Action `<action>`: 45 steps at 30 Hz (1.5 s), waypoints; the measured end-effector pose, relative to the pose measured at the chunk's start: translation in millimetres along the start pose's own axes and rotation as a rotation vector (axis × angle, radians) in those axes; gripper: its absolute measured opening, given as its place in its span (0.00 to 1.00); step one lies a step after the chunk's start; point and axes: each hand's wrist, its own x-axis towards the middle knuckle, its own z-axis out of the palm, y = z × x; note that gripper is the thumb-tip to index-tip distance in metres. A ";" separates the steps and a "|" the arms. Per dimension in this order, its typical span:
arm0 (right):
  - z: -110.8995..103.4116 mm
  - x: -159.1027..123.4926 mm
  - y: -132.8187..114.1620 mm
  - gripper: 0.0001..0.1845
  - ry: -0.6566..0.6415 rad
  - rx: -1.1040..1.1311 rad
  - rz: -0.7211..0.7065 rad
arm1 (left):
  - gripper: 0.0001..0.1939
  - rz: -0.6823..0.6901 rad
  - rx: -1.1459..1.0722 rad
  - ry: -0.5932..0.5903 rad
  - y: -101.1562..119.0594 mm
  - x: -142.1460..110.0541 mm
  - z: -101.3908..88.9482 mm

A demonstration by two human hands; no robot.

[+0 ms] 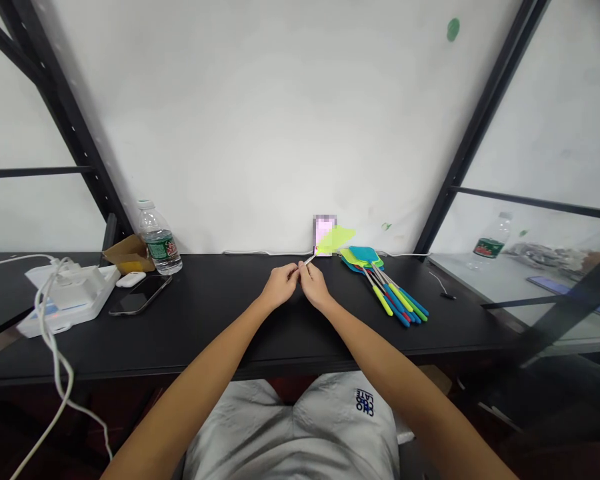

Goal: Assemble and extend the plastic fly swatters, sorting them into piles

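My left hand [279, 287] and right hand [314, 287] meet over the desk [215, 313] with fingers curled in around the yellow-green swatter [336, 241], its thin shaft rising from between them and its flat head just beyond my right hand, before a blurred-out screen [323, 227]. Near my right hand, on its outer side, a pile of swatters [387, 288] lies with coloured grips toward me; well off beyond my left are a dark phone [141, 295] and a water bottle [161, 245].
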 end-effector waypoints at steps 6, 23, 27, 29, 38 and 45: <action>-2.7 -4.2 -4.2 0.20 0.012 -0.150 -0.145 | 0.15 -0.067 -0.175 0.049 0.7 1.9 0.3; 5.7 -11.5 -4.0 0.16 -0.240 -0.294 -0.286 | 0.16 -0.291 -1.066 0.201 -7.2 14.2 -6.1; 5.9 -11.7 -5.8 0.11 -0.197 -0.305 -0.291 | 0.17 -0.328 -1.108 0.173 -6.4 12.4 -5.6; 5.5 -11.4 -6.8 0.10 -0.166 -0.314 -0.300 | 0.17 -0.343 -1.117 0.141 -4.6 10.8 -4.9; -6.9 -15.9 -31.4 0.16 -0.056 -0.369 -0.398 | 0.22 -0.379 -1.115 0.054 2.3 8.3 -11.2; -101.4 -35.0 -52.9 0.18 0.141 -0.578 -0.348 | 0.24 -0.439 -1.009 -0.017 4.9 7.3 -13.3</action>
